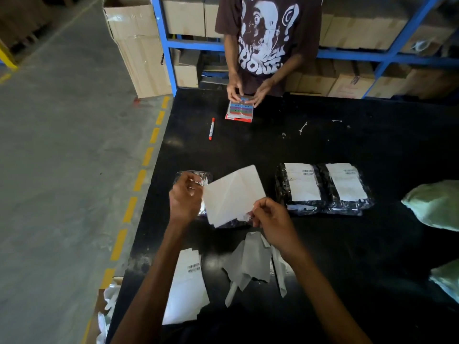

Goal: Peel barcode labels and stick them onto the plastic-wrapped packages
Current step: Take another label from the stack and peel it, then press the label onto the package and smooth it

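- Both hands are up over the black table (323, 145) with a white label sheet (233, 194) stretched between them. Its blank side faces the camera, with a couple of creases across it.
- The right hand (272, 220) has its fingers curled in and pinches the sheet's crumpled lower right corner. My guess is that's where the backing is being started.
- The left hand (185, 198) is curled tight too, at the sheet's left edge. It looks like it's gripping that edge, but it could have some of the plastic as well.
- The bit that matters: the unlabelled plastic-wrapped package (196, 175) lies flat on the table right under the sheet, poking out past the left hand and below the sheet's bottom edge. So the label just goes straight down, and the left hand is the closer one.
- The sheet is tilted, with its long axis running from lower left to upper right. It would probably need squaring to the package first.
- Two finished packages (301, 187) sit side by side, touching, to the right. Each has a white label with barcodes at its top right corner, and the print is too small to read.
- The label stack (185, 291) by the near edge also shows two barcodes, unreadable as well.
- Peeled backing scraps (252, 263) are piled under the right forearm.
- A red marker (211, 129) lies on the table farther back. Another person (270, 33) across the table handles a colourful pack (239, 110), and I can't make out their shirt lettering.
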### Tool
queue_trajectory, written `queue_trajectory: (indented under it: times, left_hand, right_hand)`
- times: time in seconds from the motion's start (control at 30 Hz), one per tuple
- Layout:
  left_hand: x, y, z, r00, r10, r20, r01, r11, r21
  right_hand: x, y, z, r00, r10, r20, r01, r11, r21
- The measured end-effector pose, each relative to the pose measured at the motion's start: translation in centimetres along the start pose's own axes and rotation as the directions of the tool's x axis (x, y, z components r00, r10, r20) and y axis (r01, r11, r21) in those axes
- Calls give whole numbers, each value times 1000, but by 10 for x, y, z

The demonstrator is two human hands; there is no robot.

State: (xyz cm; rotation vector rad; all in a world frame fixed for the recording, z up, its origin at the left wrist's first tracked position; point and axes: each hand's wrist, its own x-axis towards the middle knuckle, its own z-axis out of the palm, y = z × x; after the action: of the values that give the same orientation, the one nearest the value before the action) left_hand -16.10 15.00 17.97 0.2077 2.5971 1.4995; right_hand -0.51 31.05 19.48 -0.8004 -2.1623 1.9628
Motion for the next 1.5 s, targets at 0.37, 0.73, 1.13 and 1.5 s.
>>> queue_trajectory:
  times: [0.37, 0.73, 1.13, 1.5]
  left_hand:
    - [51, -9, -21, 960, 172, -222, -120, 966, 231]
    - [19, 1, -14, 948, 303, -99, -305, 952, -10]
    - [-43, -25, 15, 996, 80, 32, -81, 997, 13]
    - [-71, -3, 20, 917, 355, 182, -341, 934, -104]
  right_hand:
    - [3, 42, -77, 866, 117, -486, -170, 983, -67]
    - [4, 69, -47, 943, -180, -280, 74, 934, -349]
    - [0, 158, 11, 972, 204, -117, -235, 827, -510]
    - [25, 34, 19, 921, 387, -43, -370, 905, 211]
